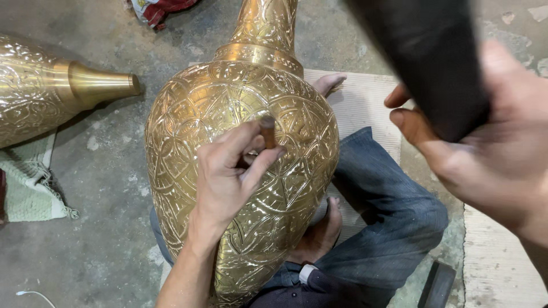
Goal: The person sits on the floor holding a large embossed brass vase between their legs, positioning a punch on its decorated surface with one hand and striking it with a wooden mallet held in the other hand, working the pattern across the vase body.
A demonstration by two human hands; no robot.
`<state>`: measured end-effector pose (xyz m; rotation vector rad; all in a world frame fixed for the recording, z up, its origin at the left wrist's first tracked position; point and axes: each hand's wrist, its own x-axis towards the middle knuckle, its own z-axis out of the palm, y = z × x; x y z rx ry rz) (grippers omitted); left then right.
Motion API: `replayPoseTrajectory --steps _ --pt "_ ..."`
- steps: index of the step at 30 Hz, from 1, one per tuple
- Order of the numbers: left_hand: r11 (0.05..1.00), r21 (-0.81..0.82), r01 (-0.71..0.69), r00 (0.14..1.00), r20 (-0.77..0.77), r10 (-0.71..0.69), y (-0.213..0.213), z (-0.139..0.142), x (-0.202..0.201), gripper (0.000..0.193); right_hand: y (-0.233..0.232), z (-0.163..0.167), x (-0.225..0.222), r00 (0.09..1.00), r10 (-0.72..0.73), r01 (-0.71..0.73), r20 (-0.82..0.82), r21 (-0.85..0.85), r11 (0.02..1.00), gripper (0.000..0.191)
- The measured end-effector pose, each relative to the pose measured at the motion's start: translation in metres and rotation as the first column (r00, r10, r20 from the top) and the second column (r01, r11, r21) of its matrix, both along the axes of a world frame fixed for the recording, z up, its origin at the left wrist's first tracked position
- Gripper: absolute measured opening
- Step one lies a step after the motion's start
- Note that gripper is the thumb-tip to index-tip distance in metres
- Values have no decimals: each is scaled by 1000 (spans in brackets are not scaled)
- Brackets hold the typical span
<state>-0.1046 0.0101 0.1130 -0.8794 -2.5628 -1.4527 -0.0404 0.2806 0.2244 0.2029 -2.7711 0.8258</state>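
Note:
A large engraved brass vase point(188, 114) lies across my lap, its neck pointing away from me. My left hand point(228, 177) rests on its belly and pinches a short brown metal punch point(267, 131) upright against the patterned surface. My right hand point(485, 154) is raised at the right, close to the camera, and grips a dark mallet point(428, 57) whose black head fills the upper right. My legs in blue jeans point(388, 217) and a bare foot point(319, 234) lie under the vase.
A second engraved brass vase point(40, 85) lies at the left on a pale green cloth point(28, 188). The floor is grey concrete point(103, 239). A ribbed cardboard sheet point(365, 102) lies under my legs, a wooden board point(496, 268) at the right, red cloth point(157, 8) at the top.

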Motion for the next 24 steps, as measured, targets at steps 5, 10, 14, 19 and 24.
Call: replayPoseTrajectory --steps 5,10,14,19,24 --pt "998 33 54 998 -35 -52 1 -7 0 22 2 -3 -9 999 40 -42 14 454 890 20" --pt "998 -8 55 998 7 -55 1 -6 -4 30 3 -11 -9 997 11 8 -77 245 969 26" --pt "997 -20 68 996 66 -66 3 -2 -5 30 6 -10 -6 993 -45 -7 111 429 903 14" --pt "993 40 114 993 29 -115 2 3 -7 35 6 -20 -7 994 8 13 -107 193 981 24" --pt "988 2 152 988 9 -152 4 9 -11 29 6 -18 -5 991 -86 41 100 384 923 19"
